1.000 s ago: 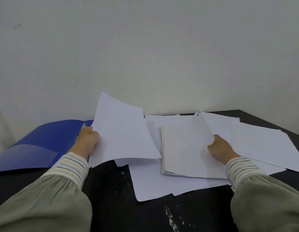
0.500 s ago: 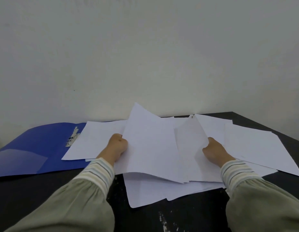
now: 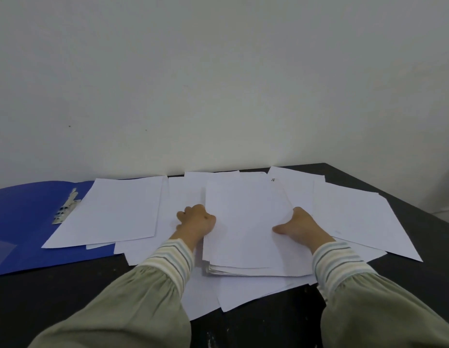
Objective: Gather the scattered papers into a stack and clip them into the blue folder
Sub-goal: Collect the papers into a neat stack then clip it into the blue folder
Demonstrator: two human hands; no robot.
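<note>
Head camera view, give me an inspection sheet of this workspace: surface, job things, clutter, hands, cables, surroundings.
Surface: black tabletop with pale scuff marks near the front edge.
Job's things: open blue plastic folder lying flat at left, its silver metal clip bare; gathered stack of white papers in the middle; loose white sheets spread around it, one white sheet overlapping the folder.
Clutter: nothing seen.
Hands: left hand has a grip on the stack's left edge; right hand on its right edge.
Cables: nothing seen.
Surroundings: plain white wall behind the table.
</note>
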